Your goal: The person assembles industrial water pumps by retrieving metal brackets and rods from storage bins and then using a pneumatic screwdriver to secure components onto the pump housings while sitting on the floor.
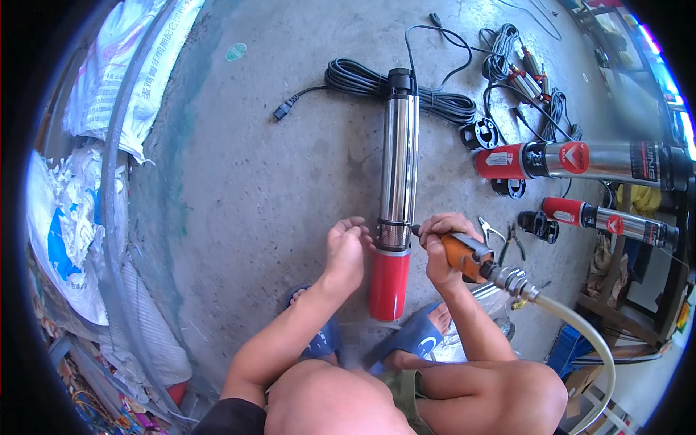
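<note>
A long steel submersible pump [398, 159] lies on the floor in front of me, its red end [389, 286] toward my feet. Around it, just above the red part, runs a perforated strainer band [394, 233]. In my right hand [444, 250] is an orange air screwdriver [464, 255], its tip against the right side of the pump at the band. My left hand [346, 250] is beside the band on the left, fingers curled; whatever they hold, if anything, is hidden. A pale air hose [591, 330] runs from the tool to the lower right.
Coiled black cable [355, 76] lies behind the pump's far end. Two more red-and-steel pumps [573, 158] [612, 223] rest at the right, near black ring-shaped parts [480, 135]. Pliers [491, 229] lie beyond my right hand. White sacks [119, 80] line the left side.
</note>
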`<state>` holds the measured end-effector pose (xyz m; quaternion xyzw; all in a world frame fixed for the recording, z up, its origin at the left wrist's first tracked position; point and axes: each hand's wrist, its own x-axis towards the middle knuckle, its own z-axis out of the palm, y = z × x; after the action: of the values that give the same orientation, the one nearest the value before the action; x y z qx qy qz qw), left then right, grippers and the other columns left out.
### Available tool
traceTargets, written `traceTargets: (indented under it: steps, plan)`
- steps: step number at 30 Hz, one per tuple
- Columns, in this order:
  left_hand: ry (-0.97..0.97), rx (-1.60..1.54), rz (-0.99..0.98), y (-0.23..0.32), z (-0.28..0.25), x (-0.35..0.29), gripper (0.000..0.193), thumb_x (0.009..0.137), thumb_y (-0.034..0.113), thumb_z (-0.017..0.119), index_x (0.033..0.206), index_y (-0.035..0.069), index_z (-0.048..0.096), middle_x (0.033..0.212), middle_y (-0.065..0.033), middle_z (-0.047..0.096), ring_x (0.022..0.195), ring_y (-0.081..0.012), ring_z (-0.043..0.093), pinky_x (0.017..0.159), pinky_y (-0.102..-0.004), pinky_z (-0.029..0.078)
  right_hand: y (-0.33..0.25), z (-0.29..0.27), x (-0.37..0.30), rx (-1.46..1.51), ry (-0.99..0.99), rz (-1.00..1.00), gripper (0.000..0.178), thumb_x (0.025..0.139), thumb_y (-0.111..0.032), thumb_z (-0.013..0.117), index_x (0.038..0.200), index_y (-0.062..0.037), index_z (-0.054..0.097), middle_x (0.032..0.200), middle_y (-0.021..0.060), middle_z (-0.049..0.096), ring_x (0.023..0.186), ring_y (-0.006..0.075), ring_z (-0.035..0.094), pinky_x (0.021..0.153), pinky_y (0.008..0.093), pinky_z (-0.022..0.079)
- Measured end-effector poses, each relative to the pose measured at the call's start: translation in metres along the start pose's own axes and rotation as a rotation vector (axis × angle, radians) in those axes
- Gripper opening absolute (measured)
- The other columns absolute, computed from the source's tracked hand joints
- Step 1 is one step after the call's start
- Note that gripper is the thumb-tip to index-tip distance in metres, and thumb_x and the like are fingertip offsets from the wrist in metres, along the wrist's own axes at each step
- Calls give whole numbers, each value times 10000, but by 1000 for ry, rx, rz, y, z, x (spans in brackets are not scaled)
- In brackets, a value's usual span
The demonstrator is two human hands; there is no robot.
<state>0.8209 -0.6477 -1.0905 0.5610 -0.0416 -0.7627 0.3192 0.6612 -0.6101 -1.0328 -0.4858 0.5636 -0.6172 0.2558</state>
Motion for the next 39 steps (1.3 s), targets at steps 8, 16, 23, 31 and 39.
traceTargets:
  steps: [8,16,23,31,39]
  plan:
    - [-209,33,31,-11,7,1,157,1058,132,393,1109,32,503,955,-140,655,784,-184,628,721,-338,559,14,-18,-6,391,319,184,220,782,66,533,963,-53,491,899,105,532,689,169,559,622,323,501]
    - [-224,128,121,-28,16,0,132,1054,160,440,1085,34,464,931,-155,662,775,-198,663,720,-329,579,25,-34,-5,526,528,274,195,751,-27,552,944,-46,527,882,111,530,673,178,504,695,359,466]
    - [-215,180,175,-27,15,1,152,1044,179,482,1058,28,475,903,-132,659,758,-177,649,702,-314,570,38,-42,-6,608,660,322,201,760,-24,552,958,-38,522,880,120,537,682,192,520,692,381,478]
    - [-103,200,242,-27,13,-1,165,1002,211,587,997,51,548,846,-87,662,712,-142,634,636,-273,535,33,-32,-8,588,535,296,234,807,-9,502,1040,-13,500,893,133,566,725,189,549,720,370,500]
    - [-181,150,-77,-10,35,-30,124,952,176,665,943,56,634,799,-40,662,707,-122,621,580,-246,486,0,-37,-7,654,467,328,312,817,-28,519,1126,8,504,965,150,604,752,189,569,737,365,502]
